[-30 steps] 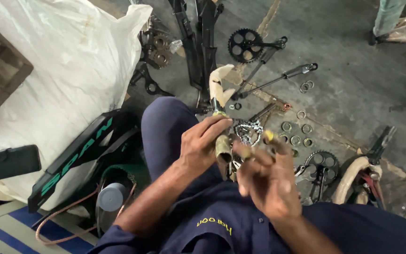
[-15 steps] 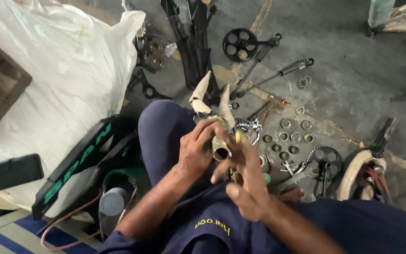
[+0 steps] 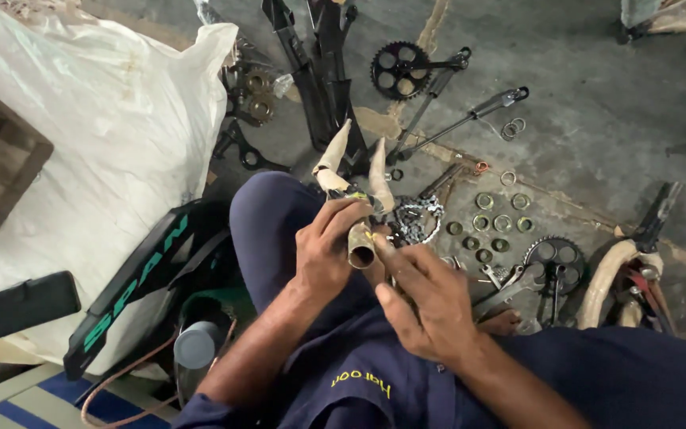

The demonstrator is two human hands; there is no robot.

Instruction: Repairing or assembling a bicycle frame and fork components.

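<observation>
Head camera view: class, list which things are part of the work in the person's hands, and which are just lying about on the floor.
In hand:
left hand
right hand
tan forked tube

Lying about:
chainwheel with crank
rings
chain
white sack
black frame part

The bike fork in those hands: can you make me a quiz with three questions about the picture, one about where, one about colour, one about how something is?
1. Where does the white sack lie?
A. left of the person
B. right of the person
C. on the lap

2. What colour are the trousers?
A. red
B. dark blue
C. yellow

3. How is the bike fork held?
A. lying untouched
B. left hand grips it
C. hanging from a hook

A: the sack fills the left side.
B: the knee is dark blue.
B: the fingers wrap its tube; the right hand works beside it.
</observation>
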